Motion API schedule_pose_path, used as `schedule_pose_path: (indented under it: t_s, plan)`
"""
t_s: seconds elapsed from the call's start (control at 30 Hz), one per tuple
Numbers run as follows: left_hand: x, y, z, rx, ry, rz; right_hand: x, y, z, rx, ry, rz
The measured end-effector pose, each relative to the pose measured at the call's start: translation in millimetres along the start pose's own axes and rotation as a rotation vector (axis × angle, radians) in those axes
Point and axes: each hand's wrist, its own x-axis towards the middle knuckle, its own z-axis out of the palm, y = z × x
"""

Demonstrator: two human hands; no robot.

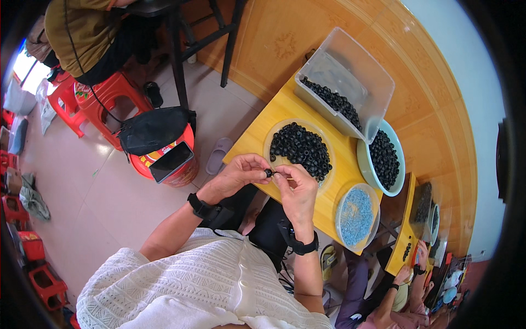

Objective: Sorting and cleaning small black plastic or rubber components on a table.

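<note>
Just over the near edge of a yellow wooden table (253, 131), my two hands meet fingertip to fingertip. My left hand (241, 174) pinches a small round black plastic part (268, 172). Thumb and forefinger of my right hand (297, 192) are pressed together right beside that part; what they hold is too small to make out. Beyond the hands, a round shallow dish (268, 143) carries a heap of similar black parts (298, 143). To the right stands a round clear tub (339, 211) with tiny light blue pieces (356, 216).
A clear plastic bin (378, 90) and a pale green bowl (365, 174), both with black parts, stand at the table's far right. Left lie a phone (171, 162) and black bag (153, 130) on a red stool (183, 174). Other people sit upper left and lower right.
</note>
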Motion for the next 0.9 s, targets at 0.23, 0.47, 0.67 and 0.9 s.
schedule_pose_path:
  t_s: [0.23,0.47,0.67,0.9]
  plan:
    - [0.1,-1.0,2.2,0.175,-0.001,0.033,-5.2,3.5,10.1,-0.197,0.019,-0.078]
    - [-1.4,-3.3,6.4,0.281,0.027,0.050,-2.2,6.1,11.0,-0.356,-0.015,0.019]
    - [-1.1,-3.6,8.2,0.348,0.048,0.087,-1.5,13.3,8.2,-0.217,-0.020,0.189]
    - [0.5,-8.4,11.7,0.329,0.096,0.148,-8.8,21.3,19.9,-0.288,0.112,0.033]
